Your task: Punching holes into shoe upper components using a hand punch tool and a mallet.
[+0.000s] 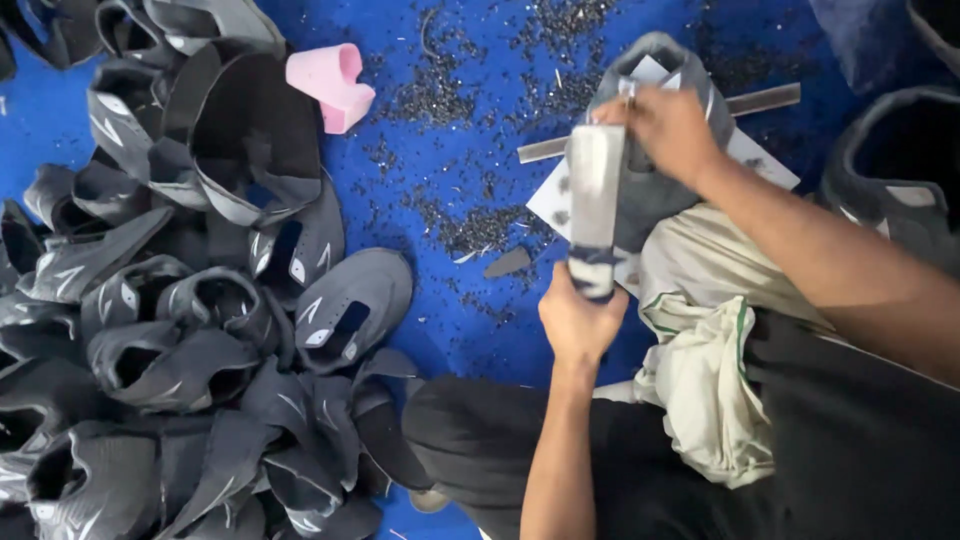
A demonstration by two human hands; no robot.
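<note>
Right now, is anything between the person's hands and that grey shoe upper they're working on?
Nothing visible does. The right hand already rests on the grey shoe upper, and the left hand holds a flat grey tool against it.

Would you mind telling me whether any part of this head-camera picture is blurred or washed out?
Head view: the grey flat tool held in the left hand is smeared by motion blur and pale with glare; the right hand is slightly soft; the pile of dark grey shoe uppers and pink foam block are sharp, evenly lit.
</note>
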